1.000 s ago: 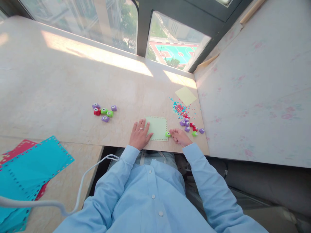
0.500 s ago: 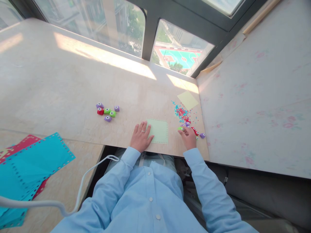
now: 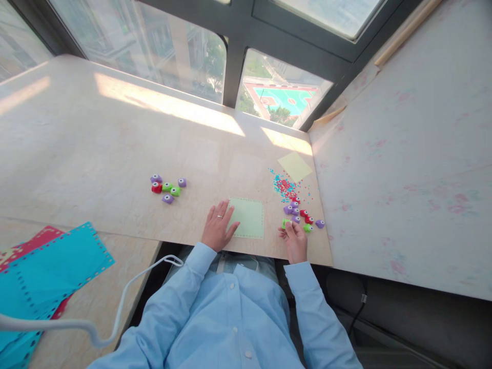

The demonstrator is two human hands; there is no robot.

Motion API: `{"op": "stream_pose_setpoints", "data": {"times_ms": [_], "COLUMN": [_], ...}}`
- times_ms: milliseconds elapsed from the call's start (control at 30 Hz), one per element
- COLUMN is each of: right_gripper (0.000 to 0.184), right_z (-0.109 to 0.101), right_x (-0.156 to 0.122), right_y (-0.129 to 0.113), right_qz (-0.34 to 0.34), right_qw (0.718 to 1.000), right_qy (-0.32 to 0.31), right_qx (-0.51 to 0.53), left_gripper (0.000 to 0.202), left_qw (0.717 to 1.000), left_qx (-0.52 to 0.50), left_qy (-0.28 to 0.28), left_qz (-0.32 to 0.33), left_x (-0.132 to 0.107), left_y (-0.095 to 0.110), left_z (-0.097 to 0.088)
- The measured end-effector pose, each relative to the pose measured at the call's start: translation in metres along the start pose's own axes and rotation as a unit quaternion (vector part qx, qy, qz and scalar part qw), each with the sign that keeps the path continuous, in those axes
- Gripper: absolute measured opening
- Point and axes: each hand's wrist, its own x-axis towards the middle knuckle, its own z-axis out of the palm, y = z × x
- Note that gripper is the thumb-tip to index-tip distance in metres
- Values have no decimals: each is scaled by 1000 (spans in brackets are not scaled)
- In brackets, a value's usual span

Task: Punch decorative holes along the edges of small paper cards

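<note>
My left hand [image 3: 218,226] lies flat, fingers spread, on the left edge of a pale green square of paper [image 3: 249,217] whose border is punched with small holes. My right hand [image 3: 295,239] is curled beside a green mini hole punch [image 3: 285,223], its fingertips on it, just right of the paper. Behind that hand sits a cluster of purple, red and green mini punches [image 3: 301,213]. Farther back lies a scatter of blue and red paper bits [image 3: 285,185].
A second group of mini punches [image 3: 166,187] sits to the left on the marble sill [image 3: 96,148]. A plain yellow-green square [image 3: 295,166] lies near the window. Blue and red punched sheets [image 3: 46,266] lie at lower left, crossed by a white cable [image 3: 115,312].
My right hand has taken the green punch away from the paper's right edge toward the cluster of punches. The left hand has stayed flat on the paper.
</note>
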Motion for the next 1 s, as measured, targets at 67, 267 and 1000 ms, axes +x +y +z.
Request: {"op": "stream_pose_setpoints", "data": {"times_ms": [67, 267, 1000], "right_gripper": [49, 46, 33], "right_z": [8, 47, 55], "right_x": [-8, -35, -50], "right_y": [-3, -7, -5], "right_qz": [13, 18, -21], "right_qw": [1000, 998, 982], "right_qy": [-11, -56, -153], "right_qx": [16, 24, -106], "left_gripper": [41, 49, 29], "left_qw": [997, 982, 985], "left_qx": [-45, -180, -144], "left_qy": [67, 47, 52], "left_qz": [-6, 25, -85], "left_x": [0, -6, -23], "left_y": [0, 31, -22], "left_z": [-5, -23, -36]}}
